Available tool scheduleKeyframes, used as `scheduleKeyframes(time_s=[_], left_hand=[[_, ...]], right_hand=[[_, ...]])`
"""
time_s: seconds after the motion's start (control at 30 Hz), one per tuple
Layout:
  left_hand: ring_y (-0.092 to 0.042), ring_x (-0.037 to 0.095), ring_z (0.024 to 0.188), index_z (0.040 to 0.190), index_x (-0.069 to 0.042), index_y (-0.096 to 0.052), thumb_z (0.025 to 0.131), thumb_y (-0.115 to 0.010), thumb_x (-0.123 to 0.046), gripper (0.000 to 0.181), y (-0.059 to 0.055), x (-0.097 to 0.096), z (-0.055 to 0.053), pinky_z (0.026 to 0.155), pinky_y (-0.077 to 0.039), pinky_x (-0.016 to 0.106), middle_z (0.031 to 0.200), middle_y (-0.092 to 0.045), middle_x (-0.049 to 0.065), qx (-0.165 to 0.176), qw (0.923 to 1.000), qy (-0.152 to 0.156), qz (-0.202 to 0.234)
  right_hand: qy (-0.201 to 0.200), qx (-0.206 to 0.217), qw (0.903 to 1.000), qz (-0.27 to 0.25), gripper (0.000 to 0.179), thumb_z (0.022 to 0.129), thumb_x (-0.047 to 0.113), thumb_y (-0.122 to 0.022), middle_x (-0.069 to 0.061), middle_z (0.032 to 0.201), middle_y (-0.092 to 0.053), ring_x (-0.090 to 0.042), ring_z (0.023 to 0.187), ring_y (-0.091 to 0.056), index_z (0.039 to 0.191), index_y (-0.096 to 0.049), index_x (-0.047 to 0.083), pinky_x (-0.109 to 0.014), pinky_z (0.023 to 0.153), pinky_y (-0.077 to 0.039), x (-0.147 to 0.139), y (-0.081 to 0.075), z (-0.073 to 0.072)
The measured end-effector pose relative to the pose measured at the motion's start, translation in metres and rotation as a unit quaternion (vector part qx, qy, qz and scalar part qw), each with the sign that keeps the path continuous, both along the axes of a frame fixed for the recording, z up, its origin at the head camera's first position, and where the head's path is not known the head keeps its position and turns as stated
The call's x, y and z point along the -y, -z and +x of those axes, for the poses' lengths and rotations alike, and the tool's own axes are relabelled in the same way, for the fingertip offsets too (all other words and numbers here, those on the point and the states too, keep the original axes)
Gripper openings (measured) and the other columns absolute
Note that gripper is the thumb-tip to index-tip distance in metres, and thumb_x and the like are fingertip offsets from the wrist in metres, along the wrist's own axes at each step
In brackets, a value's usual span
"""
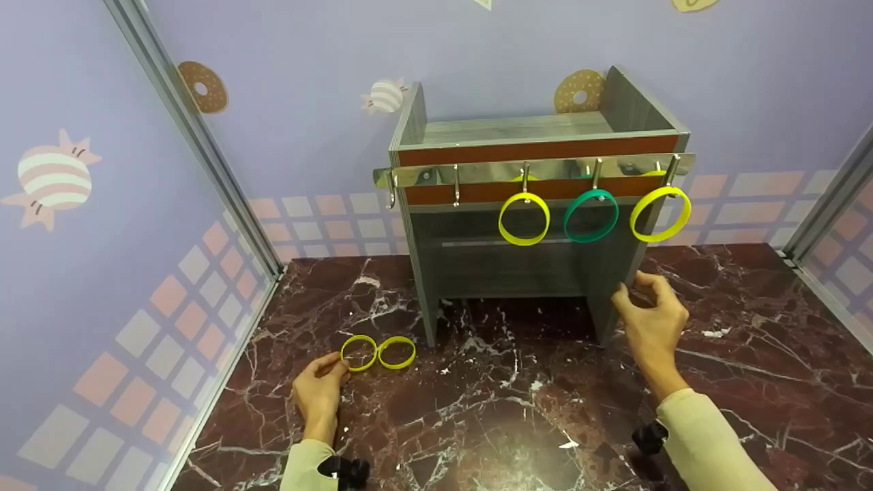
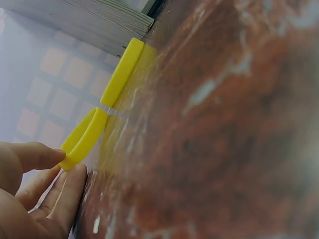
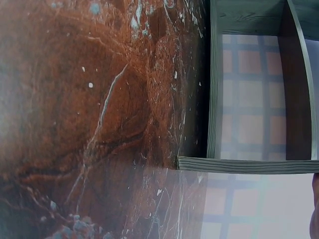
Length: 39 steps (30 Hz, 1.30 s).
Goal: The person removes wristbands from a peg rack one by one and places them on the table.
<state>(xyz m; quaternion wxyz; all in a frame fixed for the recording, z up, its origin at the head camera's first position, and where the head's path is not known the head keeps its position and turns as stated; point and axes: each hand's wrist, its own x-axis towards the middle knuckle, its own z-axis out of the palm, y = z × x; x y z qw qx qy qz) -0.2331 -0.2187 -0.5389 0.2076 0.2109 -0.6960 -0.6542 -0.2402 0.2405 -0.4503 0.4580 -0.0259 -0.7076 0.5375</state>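
On the dark-red marbled counter [image 1: 477,423], a grey wood-grain shelf unit [image 1: 511,269] stands, my right hand [image 1: 651,317] curved at its side panel [image 1: 614,262]; gripping, I cannot tell. My left hand [image 1: 320,389] pinches a tilted yellow ring [image 2: 89,143], just beside another flat yellow ring [image 2: 122,72].

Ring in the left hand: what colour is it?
The ring is yellow, clearest in the left wrist view.
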Motion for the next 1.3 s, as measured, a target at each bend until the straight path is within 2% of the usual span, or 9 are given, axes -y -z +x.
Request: scheduleKeyframes(time_s=[0.17,0.3,0.4,0.6,0.73,1.0,1.1,1.23,1.3], left_hand=[[-0.076,0.017,0.075,0.11,0.007,-0.078,0.089,-0.08,0.0,0.022,-0.002,-0.001,0.001,0.067,-0.058,0.02,0.098,-0.079,0.018,0.029,0.9948,-0.017,-0.096],[-0.076,0.03,0.091,0.108,0.001,-0.081,0.087,-0.082,-0.007,0.022,-0.004,-0.003,0.003,0.088,-0.055,0.036,0.1,-0.08,0.015,0.043,0.9833,-0.038,-0.173],[-0.074,0.036,0.097,0.108,-0.001,-0.081,0.088,-0.082,-0.008,0.022,-0.006,-0.007,0.003,0.093,-0.051,0.048,0.099,-0.08,0.014,0.04,0.979,-0.041,-0.196],[-0.074,0.035,0.091,0.108,-0.003,-0.082,0.088,-0.082,-0.009,0.021,-0.009,-0.02,0.001,0.082,-0.052,0.046,0.095,-0.079,0.013,0.019,0.9742,-0.034,-0.222],[-0.075,0.035,0.093,0.11,-0.004,-0.081,0.089,-0.082,-0.01,0.022,-0.013,-0.031,-0.001,0.085,-0.054,0.049,0.098,-0.08,0.013,0.003,0.9737,-0.021,-0.227],[-0.074,0.033,0.095,0.113,-0.005,-0.081,0.091,-0.082,-0.012,0.024,-0.03,-0.05,-0.005,0.084,-0.057,0.049,0.104,-0.079,0.012,-0.033,0.9748,0.007,-0.221],[-0.075,0.03,0.093,0.114,-0.005,-0.081,0.091,-0.083,-0.011,0.023,-0.039,-0.059,-0.007,0.079,-0.059,0.039,0.106,-0.079,0.012,-0.052,0.9769,0.021,-0.206],[-0.077,0.031,0.096,0.114,-0.006,-0.081,0.091,-0.083,-0.011,0.024,-0.051,-0.07,-0.012,0.079,-0.061,0.035,0.11,-0.079,0.012,-0.078,0.9782,0.039,-0.188],[-0.077,0.03,0.098,0.115,-0.006,-0.081,0.091,-0.084,-0.012,0.025,-0.057,-0.076,-0.014,0.083,-0.063,0.041,0.111,-0.079,0.011,-0.089,0.979,0.051,-0.177]], right_hand=[[-0.004,-0.005,1.0,-0.004,0.017,0.085,-0.016,-0.072,-0.03,0.095,-0.074,0.004,0.08,-0.068,0.101,-0.07,-0.018,-0.01,0.075,-0.055,0.0,0.0,-0.001],[-0.003,-0.009,0.9999,-0.007,0.017,0.084,-0.016,-0.072,-0.03,0.094,-0.073,0.002,0.08,-0.069,0.101,-0.07,-0.018,-0.011,0.075,-0.056,0.001,0.001,-0.001],[0.002,-0.008,1.0,-0.005,0.017,0.084,-0.016,-0.072,-0.029,0.094,-0.074,0.001,0.08,-0.069,0.101,-0.071,-0.017,-0.014,0.075,-0.058,0.001,0.002,-0.001],[0.003,-0.004,1.0,-0.001,0.018,0.084,-0.016,-0.073,-0.02,0.094,-0.074,-0.001,0.082,-0.07,0.102,-0.072,-0.017,-0.017,0.075,-0.06,0.001,0.002,-0.001],[0.0,-0.001,1.0,-0.006,0.018,0.084,-0.017,-0.073,-0.014,0.093,-0.073,-0.001,0.082,-0.07,0.102,-0.072,-0.017,-0.014,0.075,-0.058,0.002,0.002,0.0],[0.006,0.008,1.0,-0.002,0.018,0.085,-0.015,-0.072,-0.029,0.096,-0.074,0.007,0.081,-0.067,0.103,-0.071,-0.017,-0.01,0.076,-0.055,0.001,0.001,0.0],[0.008,0.01,0.9999,-0.003,0.018,0.085,-0.014,-0.073,-0.029,0.096,-0.074,0.008,0.08,-0.066,0.103,-0.071,-0.017,-0.009,0.075,-0.054,0.001,0.0,-0.001],[0.005,0.007,1.0,-0.005,0.018,0.085,-0.014,-0.073,-0.029,0.095,-0.074,0.007,0.079,-0.066,0.103,-0.071,-0.017,-0.009,0.075,-0.054,0.0,0.0,0.0],[0.001,0.003,1.0,-0.004,0.018,0.085,-0.015,-0.072,-0.03,0.095,-0.074,0.007,0.079,-0.066,0.102,-0.071,-0.018,-0.008,0.075,-0.054,0.0,0.0,0.0]])
